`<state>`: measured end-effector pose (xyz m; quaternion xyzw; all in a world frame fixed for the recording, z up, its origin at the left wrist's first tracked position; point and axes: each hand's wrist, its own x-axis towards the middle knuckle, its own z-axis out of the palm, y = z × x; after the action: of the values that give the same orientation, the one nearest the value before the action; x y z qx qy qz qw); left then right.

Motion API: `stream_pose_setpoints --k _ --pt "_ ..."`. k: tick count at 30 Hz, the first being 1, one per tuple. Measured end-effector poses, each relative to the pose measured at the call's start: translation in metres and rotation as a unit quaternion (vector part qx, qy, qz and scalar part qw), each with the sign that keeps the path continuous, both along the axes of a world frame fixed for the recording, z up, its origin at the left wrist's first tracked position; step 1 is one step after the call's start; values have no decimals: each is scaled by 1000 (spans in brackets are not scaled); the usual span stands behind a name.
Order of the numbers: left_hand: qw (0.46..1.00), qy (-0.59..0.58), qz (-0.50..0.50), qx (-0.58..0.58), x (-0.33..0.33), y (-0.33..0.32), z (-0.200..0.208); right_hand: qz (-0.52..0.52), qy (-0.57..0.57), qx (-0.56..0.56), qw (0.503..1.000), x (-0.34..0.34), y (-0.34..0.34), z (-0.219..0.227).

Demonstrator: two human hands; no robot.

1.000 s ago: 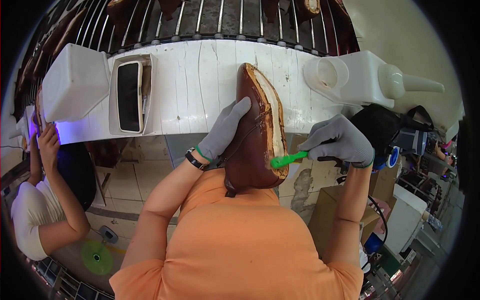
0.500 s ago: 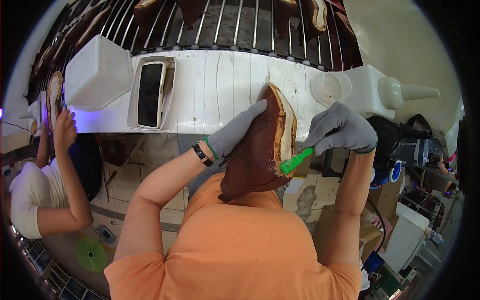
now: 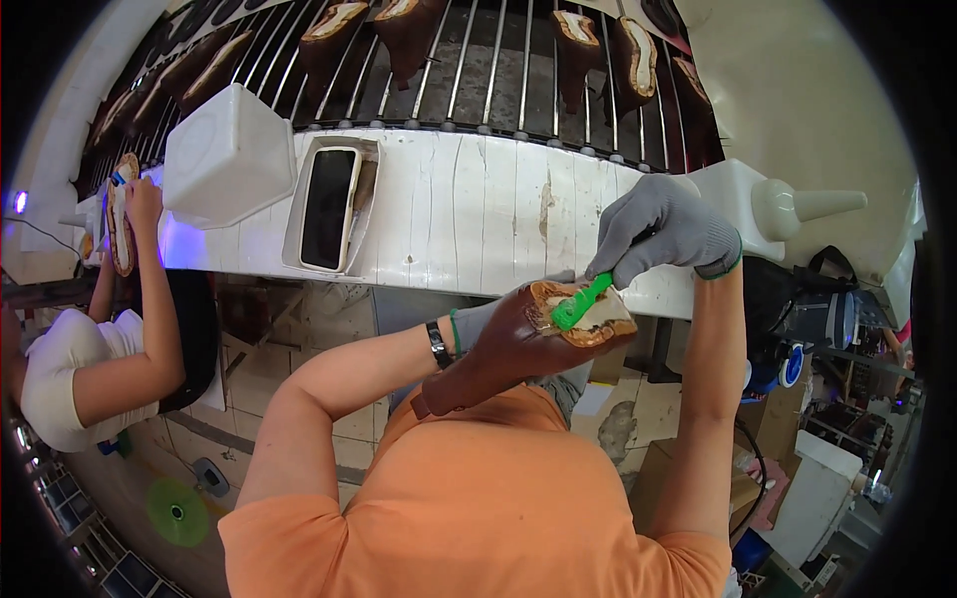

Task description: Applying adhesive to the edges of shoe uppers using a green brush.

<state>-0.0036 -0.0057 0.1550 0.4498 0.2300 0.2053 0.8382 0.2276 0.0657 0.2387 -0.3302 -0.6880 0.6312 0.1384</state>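
Observation:
A brown leather boot upper (image 3: 488,349) without an outsole is held tilted in front of me, its pale, glue-edged underside turned up and to the right. My left hand (image 3: 477,327), in a grey glove, grips it from behind; most of its fingers are hidden by the leather. In my gloved right hand (image 3: 670,231) a small green brush (image 3: 583,303) is pinched by its handle. The brush head rests on the boot's underside near the heel end or toe end; I cannot tell which.
A white worktable (image 3: 449,209) runs across, bearing a white square container (image 3: 227,159), a phone (image 3: 329,209) in a tray and a white spouted bottle (image 3: 743,204). Beyond is a roller conveyor (image 3: 498,70) with more boots. A co-worker (image 3: 100,359) handles another boot at left.
The boot has been swung from nearly upright to lying slantwise, its underside now facing up. My left hand has slipped behind it, and the brush has moved slightly up along with my right hand.

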Motion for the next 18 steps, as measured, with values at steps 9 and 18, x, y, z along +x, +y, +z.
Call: stream_pose_setpoints --k 9,18 --pt "929 -109 -178 -304 -13 -7 -41 17 -21 -10 1000 -2 6 -5" --pt "808 -140 -220 -528 -16 -4 -67 -105 -56 38 992 0 -6 -7"
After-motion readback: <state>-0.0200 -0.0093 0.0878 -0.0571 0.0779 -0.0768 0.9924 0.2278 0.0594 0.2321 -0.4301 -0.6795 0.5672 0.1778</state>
